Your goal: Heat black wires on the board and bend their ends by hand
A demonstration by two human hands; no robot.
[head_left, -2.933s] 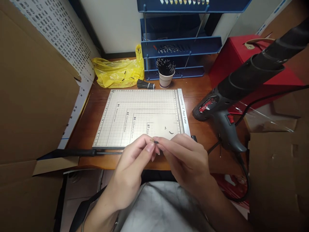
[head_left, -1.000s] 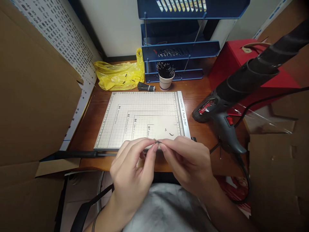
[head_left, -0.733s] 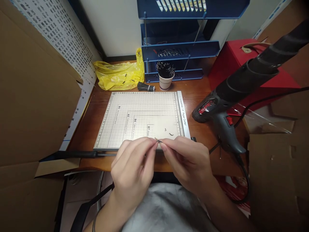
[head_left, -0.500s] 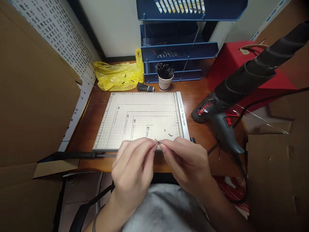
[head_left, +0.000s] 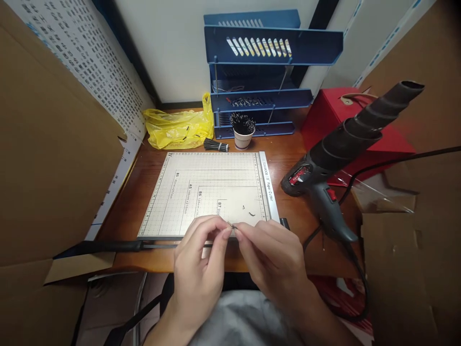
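My left hand [head_left: 201, 264] and my right hand [head_left: 273, 257] meet over the front edge of the paper cutter [head_left: 173, 202]. Between their pinched fingertips is a small, thin dark piece [head_left: 232, 226], mostly hidden, too tiny to name surely. Thumb and forefinger of each hand are pressed together on it. On the cutter's board, just beyond the fingers, lie a short curved black scrap [head_left: 251, 214] and a smaller dark bit [head_left: 243, 207].
A tied bundle of black wires [head_left: 216, 145], a paper cup [head_left: 243, 140] of black wires and a yellow plastic bag [head_left: 176, 129] stand behind. A heat gun [head_left: 324, 178] rests at right before a red box [head_left: 331, 108]. Blue trays [head_left: 259, 96] stand at the back.
The view has tilted up, so everything sits lower in the picture. My left thumb and forefinger have shifted, bowing apart below the tips, while the small piece stays pinched between both hands.
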